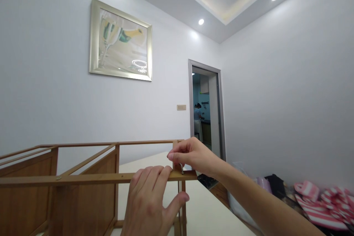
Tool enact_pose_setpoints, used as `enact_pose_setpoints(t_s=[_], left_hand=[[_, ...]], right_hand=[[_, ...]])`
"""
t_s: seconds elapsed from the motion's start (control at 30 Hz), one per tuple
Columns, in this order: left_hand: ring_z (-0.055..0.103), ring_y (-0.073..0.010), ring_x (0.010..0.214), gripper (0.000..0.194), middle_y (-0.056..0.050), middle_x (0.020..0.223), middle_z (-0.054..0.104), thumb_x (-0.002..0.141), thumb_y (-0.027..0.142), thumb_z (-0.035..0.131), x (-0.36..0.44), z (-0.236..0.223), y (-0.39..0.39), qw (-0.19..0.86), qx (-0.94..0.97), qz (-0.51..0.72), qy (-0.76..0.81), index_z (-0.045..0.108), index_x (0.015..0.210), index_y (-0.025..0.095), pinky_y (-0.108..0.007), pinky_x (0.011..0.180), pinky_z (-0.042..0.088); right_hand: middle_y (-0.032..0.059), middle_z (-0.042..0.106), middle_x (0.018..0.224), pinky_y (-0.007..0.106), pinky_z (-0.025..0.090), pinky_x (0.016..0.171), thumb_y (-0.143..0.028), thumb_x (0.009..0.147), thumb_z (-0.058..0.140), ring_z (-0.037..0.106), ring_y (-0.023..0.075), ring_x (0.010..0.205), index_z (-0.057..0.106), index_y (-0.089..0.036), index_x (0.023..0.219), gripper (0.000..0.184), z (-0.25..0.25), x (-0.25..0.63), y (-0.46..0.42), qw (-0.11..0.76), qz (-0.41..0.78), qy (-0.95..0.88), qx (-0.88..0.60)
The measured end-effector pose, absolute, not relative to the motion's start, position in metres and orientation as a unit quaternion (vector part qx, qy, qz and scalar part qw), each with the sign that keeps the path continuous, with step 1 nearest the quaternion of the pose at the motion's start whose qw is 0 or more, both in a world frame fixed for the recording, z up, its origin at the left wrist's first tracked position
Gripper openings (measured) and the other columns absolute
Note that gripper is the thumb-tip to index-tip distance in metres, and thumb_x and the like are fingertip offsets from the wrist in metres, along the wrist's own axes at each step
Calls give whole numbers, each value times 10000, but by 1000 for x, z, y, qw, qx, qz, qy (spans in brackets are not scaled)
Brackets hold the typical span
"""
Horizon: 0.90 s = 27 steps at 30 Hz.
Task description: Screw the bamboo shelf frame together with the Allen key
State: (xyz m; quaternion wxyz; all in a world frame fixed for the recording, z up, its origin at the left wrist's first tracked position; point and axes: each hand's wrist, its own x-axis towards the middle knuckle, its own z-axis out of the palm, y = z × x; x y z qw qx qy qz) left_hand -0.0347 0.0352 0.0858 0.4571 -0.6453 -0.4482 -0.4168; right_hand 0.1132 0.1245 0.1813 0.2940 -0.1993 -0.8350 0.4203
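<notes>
A brown wooden shelf frame (94, 178) lies on its side across the lower left, with its rails and panels showing. My left hand (151, 195) is wrapped over the near rail close to its right end, fingers on top and thumb below. Just beyond it, my right hand (190, 153) is closed in a pinch over the rail's end. A bent metal hex key (181, 169) shows under those fingers, its lower tip at the top face of the rail. The rest of the key is hidden by my right hand.
Under the frame is a white tabletop (215, 215). Pink-and-white striped fabric (322, 204) and a black bag (275, 186) are piled by the right wall. A doorway (190, 99) opens ahead, where a person (197, 116) stands at a counter. A framed picture (124, 40) hangs left.
</notes>
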Motion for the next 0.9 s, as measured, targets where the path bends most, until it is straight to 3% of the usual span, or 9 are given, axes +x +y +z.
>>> enact_pose_setpoints(t_s=[0.4, 0.63, 0.9], left_hand=[[611, -236, 907, 414, -68, 964, 691, 844, 448, 668, -35, 85, 35, 451, -649, -411, -453, 557, 1129, 170, -393, 896, 366], [611, -234, 899, 425, -62, 958, 689, 839, 466, 673, -36, 85, 35, 456, -648, -413, -450, 563, 1122, 169, -390, 895, 364], [620, -236, 895, 435, -61, 947, 689, 832, 485, 677, -35, 85, 36, 454, -644, -420, -450, 568, 1112, 171, -391, 893, 376]], right_hand=[[22, 628, 622, 193, 371, 447, -450, 796, 689, 516, 95, 533, 696, -127, 718, 333, 180, 115, 120, 299, 404, -838, -212], [24, 650, 711, 225, 435, 596, -482, 833, 657, 549, 113, 648, 716, -130, 729, 372, 176, 124, 131, 353, 347, -856, -152], [42, 698, 694, 270, 452, 646, -478, 824, 658, 573, 148, 663, 778, -129, 777, 372, 173, 147, 133, 384, 319, -839, -214]])
